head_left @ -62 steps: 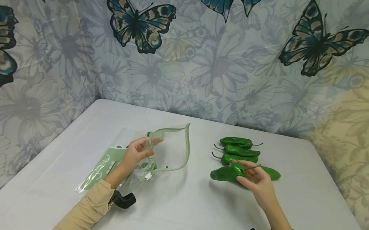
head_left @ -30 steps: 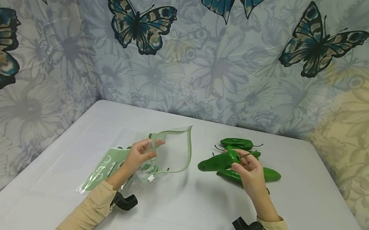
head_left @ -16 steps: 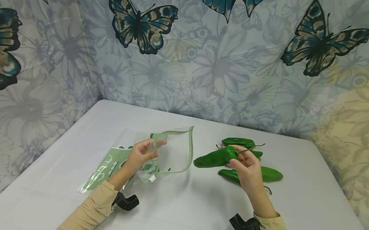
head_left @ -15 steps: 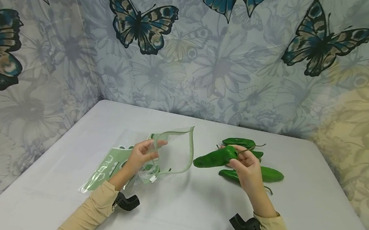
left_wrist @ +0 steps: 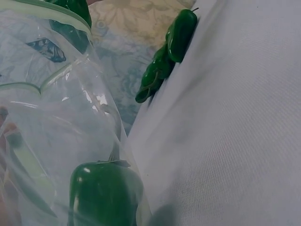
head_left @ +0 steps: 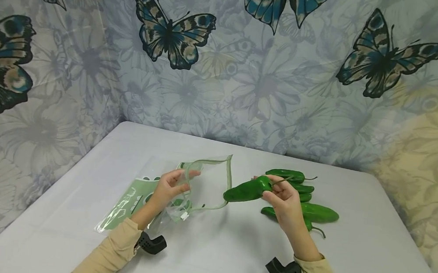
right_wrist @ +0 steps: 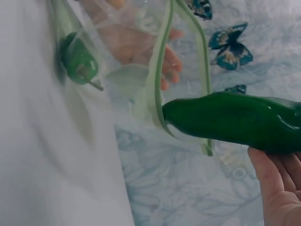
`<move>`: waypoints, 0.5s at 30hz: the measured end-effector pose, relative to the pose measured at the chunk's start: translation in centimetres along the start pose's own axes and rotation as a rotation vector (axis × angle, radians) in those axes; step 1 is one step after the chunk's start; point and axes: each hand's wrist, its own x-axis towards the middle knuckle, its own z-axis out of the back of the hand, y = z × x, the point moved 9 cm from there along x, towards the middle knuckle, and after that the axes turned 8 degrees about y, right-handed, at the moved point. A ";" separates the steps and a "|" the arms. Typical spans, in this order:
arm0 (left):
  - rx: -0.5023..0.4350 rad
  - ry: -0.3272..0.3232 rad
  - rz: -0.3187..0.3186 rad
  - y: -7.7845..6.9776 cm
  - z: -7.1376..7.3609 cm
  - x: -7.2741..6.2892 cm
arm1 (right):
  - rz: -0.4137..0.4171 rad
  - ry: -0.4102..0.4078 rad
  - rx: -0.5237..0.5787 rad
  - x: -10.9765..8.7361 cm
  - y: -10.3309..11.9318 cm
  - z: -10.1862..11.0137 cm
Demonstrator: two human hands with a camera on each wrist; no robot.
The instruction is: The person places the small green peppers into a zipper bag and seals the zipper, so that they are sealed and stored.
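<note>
Right hand (head_left: pixel 287 201) pinches a green pepper (head_left: pixel 246 191) near its stem end, tip at the mouth of the clear bag (head_left: pixel 229 172); my left hand (head_left: pixel 167 188), partly curled, holds that bag. I'd expect light, firm, slick flesh: grip its broad shoulder.

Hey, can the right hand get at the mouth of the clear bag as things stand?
Likely yes: the left hand holds the clear bag with its green-edged mouth gaping, and the pepper in the right hand has its tip at the rim. Nothing seems to block the way.
</note>
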 end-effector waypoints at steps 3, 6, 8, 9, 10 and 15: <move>-0.010 0.003 -0.019 -0.1 -0.1 -0.1 | -0.020 -0.028 -0.062 0.0 -0.3 0.0; -0.018 0.004 -0.028 -0.3 -0.2 -0.1 | -0.055 -0.033 -0.102 0.0 -0.8 -0.1; -0.019 0.004 -0.029 -0.4 -0.2 -0.1 | -0.078 -0.026 -0.118 0.1 -1.1 -0.3; -0.023 0.003 -0.028 -0.4 -0.2 -0.1 | -0.084 -0.023 -0.121 0.1 -1.2 -0.3; -0.024 0.002 -0.027 -0.5 -0.3 -0.1 | -0.088 -0.019 -0.125 0.0 -1.3 -0.4; -0.023 0.003 -0.029 -0.6 -0.3 -0.1 | -0.093 -0.026 -0.147 0.0 -1.3 -0.4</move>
